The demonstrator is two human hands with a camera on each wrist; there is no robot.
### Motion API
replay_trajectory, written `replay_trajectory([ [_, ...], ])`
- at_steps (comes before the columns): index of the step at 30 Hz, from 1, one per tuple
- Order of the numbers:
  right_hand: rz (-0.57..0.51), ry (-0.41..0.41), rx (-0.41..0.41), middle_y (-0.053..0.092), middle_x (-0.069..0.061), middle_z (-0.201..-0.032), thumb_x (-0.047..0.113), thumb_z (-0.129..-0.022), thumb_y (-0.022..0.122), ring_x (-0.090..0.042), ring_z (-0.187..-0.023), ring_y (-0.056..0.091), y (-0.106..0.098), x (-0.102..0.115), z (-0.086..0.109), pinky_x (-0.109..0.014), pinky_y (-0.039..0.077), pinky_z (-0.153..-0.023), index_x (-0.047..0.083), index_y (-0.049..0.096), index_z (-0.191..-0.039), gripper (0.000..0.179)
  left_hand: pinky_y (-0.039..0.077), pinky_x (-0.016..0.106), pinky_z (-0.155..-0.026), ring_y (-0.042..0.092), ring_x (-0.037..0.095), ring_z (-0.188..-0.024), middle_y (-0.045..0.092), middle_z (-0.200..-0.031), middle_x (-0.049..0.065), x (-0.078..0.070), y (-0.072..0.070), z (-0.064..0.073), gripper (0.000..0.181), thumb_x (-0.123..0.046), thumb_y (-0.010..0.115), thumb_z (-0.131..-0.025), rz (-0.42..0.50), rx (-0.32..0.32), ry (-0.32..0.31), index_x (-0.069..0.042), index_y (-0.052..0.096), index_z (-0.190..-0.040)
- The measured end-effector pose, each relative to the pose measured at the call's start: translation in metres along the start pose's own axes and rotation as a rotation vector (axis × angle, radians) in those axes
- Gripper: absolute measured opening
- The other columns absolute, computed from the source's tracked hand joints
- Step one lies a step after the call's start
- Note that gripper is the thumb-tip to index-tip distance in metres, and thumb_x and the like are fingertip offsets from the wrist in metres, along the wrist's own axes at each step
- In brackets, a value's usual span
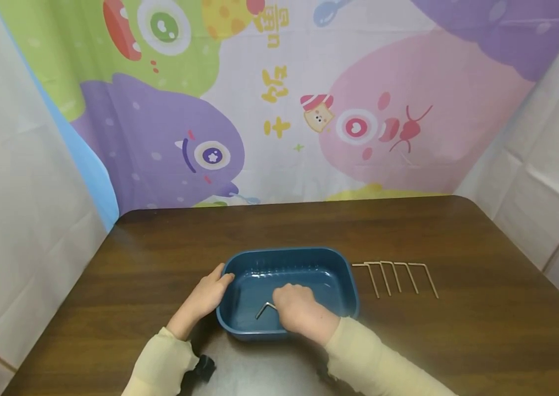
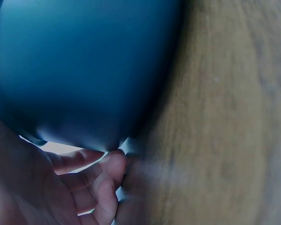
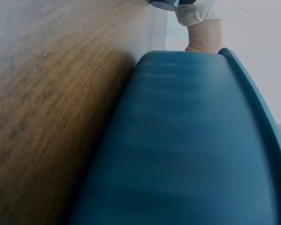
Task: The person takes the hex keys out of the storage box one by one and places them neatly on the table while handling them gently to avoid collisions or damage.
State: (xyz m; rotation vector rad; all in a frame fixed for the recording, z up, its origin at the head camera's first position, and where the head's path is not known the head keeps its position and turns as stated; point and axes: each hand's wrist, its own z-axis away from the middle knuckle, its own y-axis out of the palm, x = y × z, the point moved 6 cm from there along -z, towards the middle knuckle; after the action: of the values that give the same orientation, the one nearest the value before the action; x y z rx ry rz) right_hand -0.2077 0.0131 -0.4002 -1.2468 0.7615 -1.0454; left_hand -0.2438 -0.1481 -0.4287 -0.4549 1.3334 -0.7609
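A blue rectangular plastic basin (image 1: 284, 334) stands on the table. My left hand (image 1: 210, 294) grips its left end, the thumb over the rim and the fingers against the outer wall; those curled fingers (image 2: 110, 176) show in the left wrist view, touching the wall low down. My right hand (image 1: 301, 308) is over the inside of the basin in a fist and holds an L-shaped hex key (image 1: 265, 308). The key's bent end sticks out to the left of the fist; the rest is hidden. In the right wrist view the basin's outer wall (image 3: 178, 140) hides the right hand.
Several more L-shaped hex keys (image 1: 398, 275) lie in a row on the brown wooden table (image 1: 170, 242), right of the basin. A cartoon-printed curtain (image 1: 279, 165) hangs behind the table's far edge. Pale sheets (image 1: 22, 192) hang at both sides.
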Motion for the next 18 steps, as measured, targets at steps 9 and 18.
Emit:
replay_trajectory([
  [9, 0.029, -0.037, -0.072, 0.062, -0.009, -0.077, 0.009, -0.072, 0.068, -0.022, -0.067, 0.058, -0.0043, 0.0012, 0.0017, -0.035, 0.046, -0.053, 0.007, 0.06, -0.08, 0.012, 0.023, 0.052, -0.103, 0.026, 0.039, -0.131, 0.024, -0.144, 0.024, -0.0008, -0.0002, -0.0002, 0.059, -0.03, 0.03, -0.096, 0.0, -0.006, 0.01, 0.007, 0.018, -0.141],
  [18, 0.017, -0.069, -0.117, 0.06, -0.008, -0.075, 0.005, -0.072, 0.067, -0.021, -0.065, 0.056, -0.0059, 0.0013, 0.0025, -0.035, 0.045, -0.052, 0.005, 0.06, -0.078, 0.009, 0.024, 0.052, -0.103, 0.028, 0.039, -0.13, 0.026, -0.143, 0.024, 0.0001, 0.0003, -0.0004, 0.058, -0.029, 0.03, -0.096, 0.003, -0.004, 0.016, 0.007, 0.019, -0.14],
])
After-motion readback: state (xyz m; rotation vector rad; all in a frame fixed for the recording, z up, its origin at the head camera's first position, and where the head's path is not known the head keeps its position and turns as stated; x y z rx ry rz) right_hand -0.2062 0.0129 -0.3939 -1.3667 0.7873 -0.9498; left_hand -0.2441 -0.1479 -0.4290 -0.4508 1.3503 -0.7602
